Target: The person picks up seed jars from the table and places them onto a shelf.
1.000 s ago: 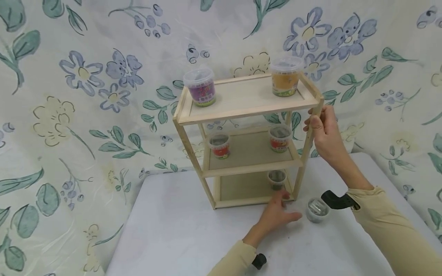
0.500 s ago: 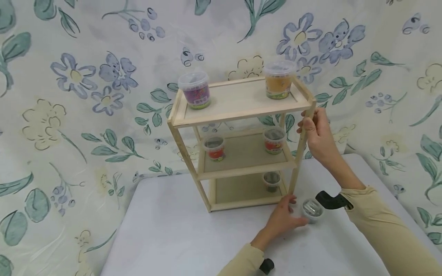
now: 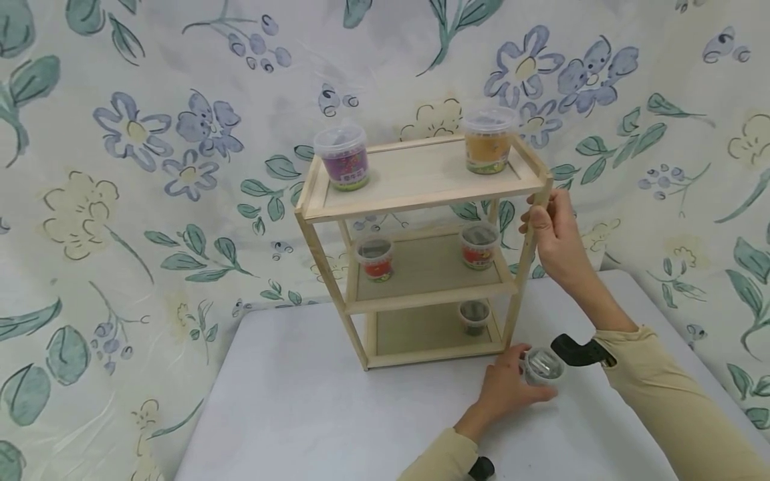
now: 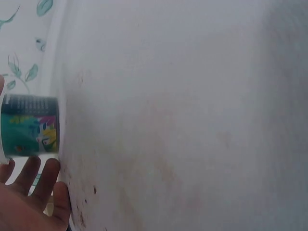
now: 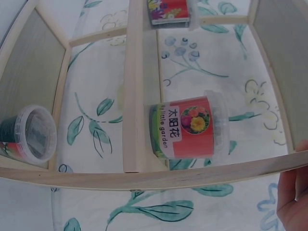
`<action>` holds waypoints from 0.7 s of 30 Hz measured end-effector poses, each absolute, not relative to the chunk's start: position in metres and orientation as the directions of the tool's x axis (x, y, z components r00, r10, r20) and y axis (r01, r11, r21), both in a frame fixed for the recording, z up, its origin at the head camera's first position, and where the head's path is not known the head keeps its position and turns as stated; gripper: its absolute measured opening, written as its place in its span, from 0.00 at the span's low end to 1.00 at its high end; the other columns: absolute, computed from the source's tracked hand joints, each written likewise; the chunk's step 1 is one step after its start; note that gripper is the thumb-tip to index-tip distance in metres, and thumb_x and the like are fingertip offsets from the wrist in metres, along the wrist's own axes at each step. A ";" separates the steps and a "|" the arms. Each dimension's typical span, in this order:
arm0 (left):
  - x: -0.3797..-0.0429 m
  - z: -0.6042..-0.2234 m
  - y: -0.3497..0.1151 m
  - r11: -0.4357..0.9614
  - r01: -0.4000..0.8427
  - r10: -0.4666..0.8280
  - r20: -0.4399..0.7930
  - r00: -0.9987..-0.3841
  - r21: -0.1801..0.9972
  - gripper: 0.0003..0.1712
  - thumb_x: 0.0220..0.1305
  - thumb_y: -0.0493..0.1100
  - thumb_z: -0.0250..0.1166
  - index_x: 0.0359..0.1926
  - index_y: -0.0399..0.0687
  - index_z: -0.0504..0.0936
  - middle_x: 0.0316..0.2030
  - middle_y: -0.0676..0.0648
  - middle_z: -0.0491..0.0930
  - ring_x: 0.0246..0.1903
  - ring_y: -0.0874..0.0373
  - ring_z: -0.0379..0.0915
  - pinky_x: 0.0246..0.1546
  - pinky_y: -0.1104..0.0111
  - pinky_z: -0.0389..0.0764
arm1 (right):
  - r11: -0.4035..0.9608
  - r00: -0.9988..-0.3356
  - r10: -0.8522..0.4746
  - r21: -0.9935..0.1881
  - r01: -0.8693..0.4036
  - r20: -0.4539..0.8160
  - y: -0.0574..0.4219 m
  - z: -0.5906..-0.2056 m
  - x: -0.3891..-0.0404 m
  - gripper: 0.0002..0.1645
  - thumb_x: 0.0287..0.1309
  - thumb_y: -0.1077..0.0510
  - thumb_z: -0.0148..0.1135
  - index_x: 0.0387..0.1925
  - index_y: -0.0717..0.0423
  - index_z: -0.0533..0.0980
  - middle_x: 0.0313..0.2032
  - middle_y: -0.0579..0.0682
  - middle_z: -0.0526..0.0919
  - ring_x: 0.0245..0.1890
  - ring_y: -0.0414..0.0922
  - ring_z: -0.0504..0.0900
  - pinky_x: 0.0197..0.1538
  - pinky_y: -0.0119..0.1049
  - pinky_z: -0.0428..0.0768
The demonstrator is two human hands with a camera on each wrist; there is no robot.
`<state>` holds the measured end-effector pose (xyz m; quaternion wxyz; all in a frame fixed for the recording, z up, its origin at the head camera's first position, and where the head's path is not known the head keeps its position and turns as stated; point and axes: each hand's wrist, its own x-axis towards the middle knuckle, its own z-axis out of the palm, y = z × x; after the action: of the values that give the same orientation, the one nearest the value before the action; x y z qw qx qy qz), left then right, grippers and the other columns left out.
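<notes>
A small lidded plastic tub (image 3: 543,366) with a green flowered label (image 4: 31,130) stands on the table right of the wooden rack. My left hand (image 3: 506,387) reaches round it, fingers at its left side and thumb in front, spread rather than closed in. The left wrist view has the fingertips right at the tub's wall. My right hand (image 3: 558,234) grips the upper part of the rack's front right post (image 3: 525,267). In the right wrist view, part of this hand (image 5: 294,197) shows at the frame's right edge.
The three-tier wooden rack (image 3: 415,194) bears a purple-label tub (image 3: 347,164) and an orange-label tub (image 3: 487,147) on top. Two red-label tubs, left (image 3: 377,264) and right (image 3: 479,254), stand on the middle tier, another tub (image 3: 474,319) below. Flowered cloth hangs behind.
My left hand has moved right, from the rack's bottom front corner to the tub on the table. The right hand keeps its hold on the post. The view has shifted slightly.
</notes>
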<state>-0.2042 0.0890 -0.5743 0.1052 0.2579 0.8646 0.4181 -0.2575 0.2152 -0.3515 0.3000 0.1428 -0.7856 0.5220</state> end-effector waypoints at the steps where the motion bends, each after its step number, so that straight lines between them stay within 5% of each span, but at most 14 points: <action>1: -0.203 -0.574 0.090 0.535 0.369 0.526 0.043 -0.850 0.760 0.43 0.49 0.60 0.76 0.64 0.55 0.70 0.55 0.57 0.77 0.48 0.67 0.73 0.47 0.69 0.71 | 0.410 -0.780 0.093 -0.738 -0.536 0.619 0.215 -0.352 -0.258 0.22 0.76 0.52 0.40 0.55 0.70 0.59 0.39 0.48 0.70 0.36 0.37 0.75 0.45 0.29 0.72; 21: -0.198 -0.570 0.093 0.602 0.372 0.475 0.057 -0.878 0.706 0.41 0.49 0.61 0.76 0.63 0.56 0.75 0.52 0.57 0.80 0.49 0.65 0.74 0.45 0.70 0.74 | 0.395 -0.773 0.113 -0.742 -0.541 0.624 0.215 -0.351 -0.258 0.18 0.76 0.53 0.41 0.53 0.65 0.62 0.37 0.49 0.71 0.34 0.36 0.75 0.45 0.29 0.73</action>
<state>-0.1982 0.0931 -0.5698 0.0684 0.2374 0.8925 0.3775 -0.2579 0.2145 -0.3511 0.3073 0.1378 -0.7765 0.5325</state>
